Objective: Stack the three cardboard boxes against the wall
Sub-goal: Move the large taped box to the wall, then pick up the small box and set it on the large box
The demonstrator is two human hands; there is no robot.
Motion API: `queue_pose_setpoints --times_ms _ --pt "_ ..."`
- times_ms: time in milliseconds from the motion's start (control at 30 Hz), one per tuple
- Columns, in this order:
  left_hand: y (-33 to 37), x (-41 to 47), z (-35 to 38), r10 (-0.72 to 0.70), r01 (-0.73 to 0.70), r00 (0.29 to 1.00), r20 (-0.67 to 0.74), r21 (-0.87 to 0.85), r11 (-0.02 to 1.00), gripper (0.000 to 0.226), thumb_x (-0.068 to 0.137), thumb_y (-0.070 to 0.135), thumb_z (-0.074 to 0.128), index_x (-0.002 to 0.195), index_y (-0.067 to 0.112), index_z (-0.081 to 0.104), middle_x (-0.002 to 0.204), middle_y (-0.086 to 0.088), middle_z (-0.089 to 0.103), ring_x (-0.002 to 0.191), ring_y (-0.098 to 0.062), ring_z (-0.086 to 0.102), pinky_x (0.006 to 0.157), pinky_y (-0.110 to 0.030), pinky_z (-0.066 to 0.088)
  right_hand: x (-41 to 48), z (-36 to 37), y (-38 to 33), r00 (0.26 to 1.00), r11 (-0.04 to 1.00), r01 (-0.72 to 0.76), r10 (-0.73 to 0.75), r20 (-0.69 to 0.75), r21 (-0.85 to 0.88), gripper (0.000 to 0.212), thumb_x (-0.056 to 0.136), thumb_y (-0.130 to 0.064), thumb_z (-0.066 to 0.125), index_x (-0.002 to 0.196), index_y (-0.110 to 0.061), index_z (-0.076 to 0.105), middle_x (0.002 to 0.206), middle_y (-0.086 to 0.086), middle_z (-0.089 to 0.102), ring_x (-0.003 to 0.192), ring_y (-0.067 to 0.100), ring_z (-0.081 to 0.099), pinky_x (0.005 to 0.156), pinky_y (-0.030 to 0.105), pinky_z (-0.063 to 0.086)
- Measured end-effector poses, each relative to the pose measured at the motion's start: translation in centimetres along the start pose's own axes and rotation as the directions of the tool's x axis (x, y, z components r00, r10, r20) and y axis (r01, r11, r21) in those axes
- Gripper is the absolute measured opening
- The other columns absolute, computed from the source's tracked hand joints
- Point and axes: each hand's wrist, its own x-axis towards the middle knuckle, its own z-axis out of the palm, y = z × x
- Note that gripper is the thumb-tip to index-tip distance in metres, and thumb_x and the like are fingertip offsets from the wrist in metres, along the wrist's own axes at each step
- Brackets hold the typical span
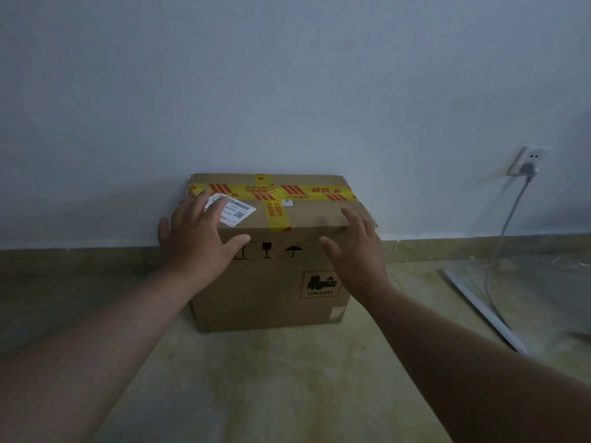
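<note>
One cardboard box (271, 282) stands on the floor with its back against the white wall (287, 91). Yellow tape with red print crosses its top, and a white shipping label lies near the top's left corner. My left hand (198, 238) is spread at the box's upper left front corner, fingers over the label. My right hand (355, 251) is spread at the upper right front corner. Both hands have their fingers apart and grip nothing; whether they touch the box I cannot tell. No other box is in view.
A wall socket (527, 161) at the right holds a grey plug, whose cable (499, 251) hangs to the floor. A flat glassy panel with a pale edge (479, 308) lies on the floor at right. The tiled floor (256, 378) stretches in front of the box.
</note>
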Motion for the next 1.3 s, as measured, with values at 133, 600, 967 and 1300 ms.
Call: queue_pose_setpoints --times_ms 133,600,967,1300 --pt "2.8 -6.1 -0.4 0.066 -0.098 0.993 -0.101 -0.352 0.931 0.064 0.089 0.039 0.073 0.148 0.023 0.054 0.164 -0.003 0.043 0.152 -0.027 0.035 0.121 -0.051 0.031 -2.8 -1.6 -1.0 0.972 0.823 -0.234 0.215 0.097 0.518 0.080 0.086 -0.049 0.069 0.154 -0.029 0.033 0.157 0.002 0.041 0.144 0.023 0.041 0.111 0.048 0.042" --pt "5.6 -27.7 -3.2 -0.286 0.454 0.890 0.354 -0.735 0.503 0.054 0.064 0.064 0.065 0.115 0.046 0.057 0.140 0.007 0.061 0.136 -0.016 0.054 0.106 -0.030 0.042 -23.4 -6.8 0.3 0.823 0.646 -0.433 -0.002 0.568 0.629 0.092 0.073 -0.051 0.070 0.154 -0.039 0.029 0.155 -0.006 0.040 0.131 0.011 0.048 0.088 0.022 0.044" --pt "1.5 -50.5 -2.9 -0.648 0.880 0.473 0.597 -0.287 0.378 0.075 0.093 0.061 0.058 0.155 0.022 0.043 0.164 -0.007 0.043 0.146 -0.029 0.046 0.105 -0.036 0.040 -39.7 -7.8 6.4 0.601 0.678 -0.590 0.007 0.799 0.438 0.097 0.067 -0.060 0.075 0.151 -0.040 0.032 0.156 -0.001 0.040 0.127 0.015 0.053 0.102 0.040 0.045" --pt "0.9 -59.3 1.6 -0.593 0.950 0.287 0.753 -0.303 0.076 0.080 0.087 0.067 0.063 0.154 0.028 0.041 0.157 -0.006 0.048 0.141 -0.033 0.048 0.101 -0.048 0.040 -51.3 -6.7 7.9 0.354 0.677 -0.725 0.215 0.910 0.122 0.109 0.062 -0.059 0.083 0.154 -0.045 0.026 0.149 -0.010 0.037 0.132 0.024 0.046 0.095 0.052 0.044"
